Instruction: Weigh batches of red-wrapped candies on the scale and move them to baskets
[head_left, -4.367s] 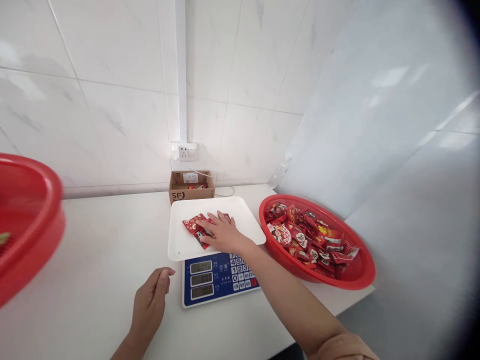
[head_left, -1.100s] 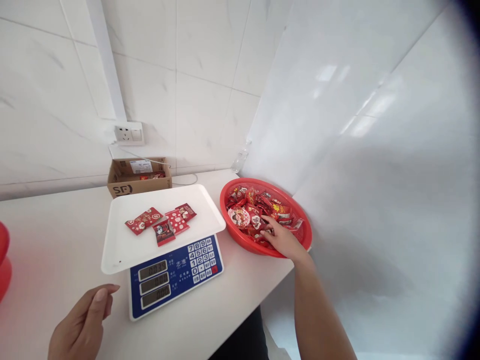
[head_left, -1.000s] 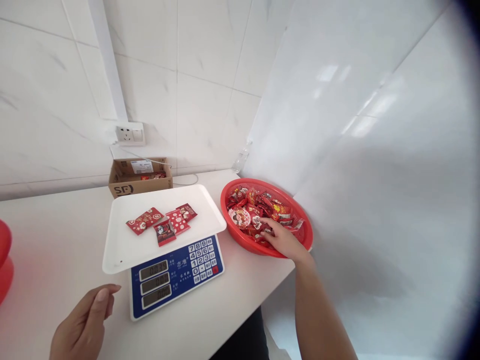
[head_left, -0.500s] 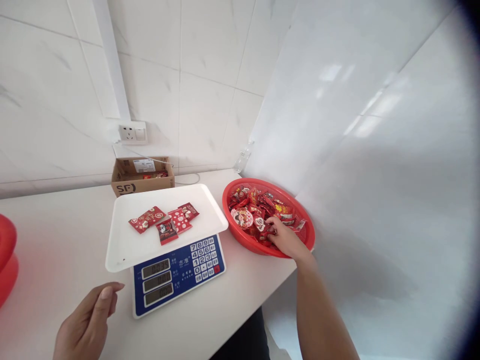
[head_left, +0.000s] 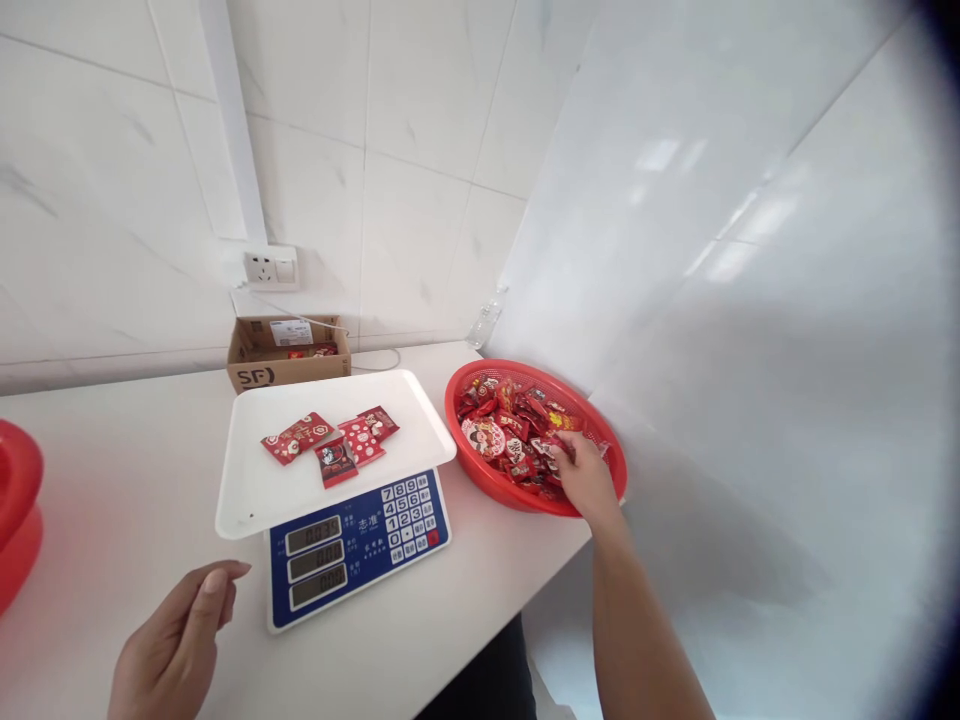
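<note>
My right hand [head_left: 586, 472] is inside a red plastic basket [head_left: 489, 482], over a heap of small red snack packets [head_left: 517, 424]. Its fingers are curled together at the packets; what sits between them is hidden. My left hand [head_left: 176, 635] hovers over the table at the lower left, thumb pressed to the bent fingers, with nothing visible in it. Beside it stands a blue-and-white digital scale [head_left: 358, 548]. On the scale's white tray [head_left: 262, 505] lie several red packets [head_left: 358, 441], one with white dots.
At the back, against the tiled wall, is an open cardboard box [head_left: 289, 372] with some packets inside. A clear bottle-like object [head_left: 486, 322] lies in the corner. Part of another red container [head_left: 19, 500] shows at the left edge. A power socket [head_left: 270, 268] is above the box.
My right hand has shifted slightly right and lifted a little from the packets in the basket. My left hand stays in nearly the same place. The tray's packets are unchanged.
</note>
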